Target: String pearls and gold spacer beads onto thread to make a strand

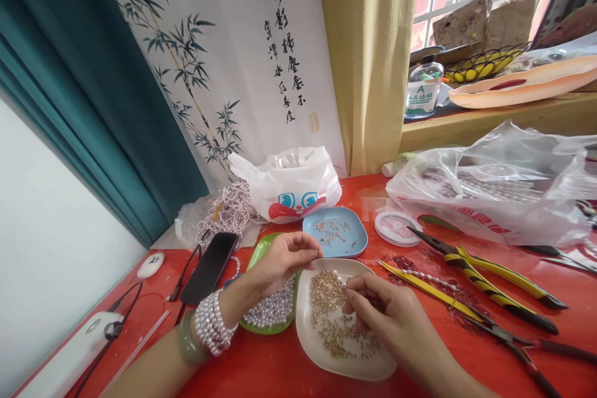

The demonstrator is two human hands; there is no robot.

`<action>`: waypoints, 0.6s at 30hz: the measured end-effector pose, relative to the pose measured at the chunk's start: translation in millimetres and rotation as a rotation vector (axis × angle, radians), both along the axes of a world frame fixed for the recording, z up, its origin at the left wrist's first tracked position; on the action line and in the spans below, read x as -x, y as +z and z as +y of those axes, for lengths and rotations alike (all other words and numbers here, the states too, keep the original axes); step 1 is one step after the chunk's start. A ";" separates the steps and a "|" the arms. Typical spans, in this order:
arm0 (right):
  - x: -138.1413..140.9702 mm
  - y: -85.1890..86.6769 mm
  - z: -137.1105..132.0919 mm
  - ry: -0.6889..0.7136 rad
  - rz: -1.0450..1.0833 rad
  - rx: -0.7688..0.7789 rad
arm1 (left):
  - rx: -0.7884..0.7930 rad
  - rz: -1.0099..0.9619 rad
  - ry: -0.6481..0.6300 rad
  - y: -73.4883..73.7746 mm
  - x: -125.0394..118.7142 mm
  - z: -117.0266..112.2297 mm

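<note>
My left hand (284,260) hovers over the green dish (258,254) of white pearls, fingers curled in a pinch at the white dish's rim; what it pinches is too small to name. On that wrist sit pearl bracelets (212,323) and a green bangle. My right hand (385,311) rests on the white dish (317,342) of small gold beads, fingertips pressed together among them. A thin strand of pearls (431,278) runs from this hand toward the right.
A blue dish (352,237) with metal findings stands behind. Yellow-handled pliers (489,273) and thin tools lie right, with a thread spool (394,227). Plastic bags (291,183) are at the back, with a black phone (209,266) and cables left, on the red table (261,367).
</note>
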State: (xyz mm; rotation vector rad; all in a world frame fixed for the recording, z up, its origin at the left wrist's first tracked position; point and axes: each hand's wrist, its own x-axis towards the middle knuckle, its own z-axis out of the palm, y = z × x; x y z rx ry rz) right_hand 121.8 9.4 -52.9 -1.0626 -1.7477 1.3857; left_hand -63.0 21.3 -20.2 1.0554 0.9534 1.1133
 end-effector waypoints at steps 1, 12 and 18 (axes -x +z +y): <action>0.0 0.0 0.0 0.004 0.001 0.002 | -0.003 0.005 0.002 -0.1 -0.1 0.1; -1.0 4.0 -1.4 0.003 -0.017 0.004 | -0.046 0.063 0.005 -2.4 0.1 1.0; -0.5 4.6 -1.0 -0.004 -0.028 0.002 | -0.112 0.177 0.023 -2.1 1.7 0.7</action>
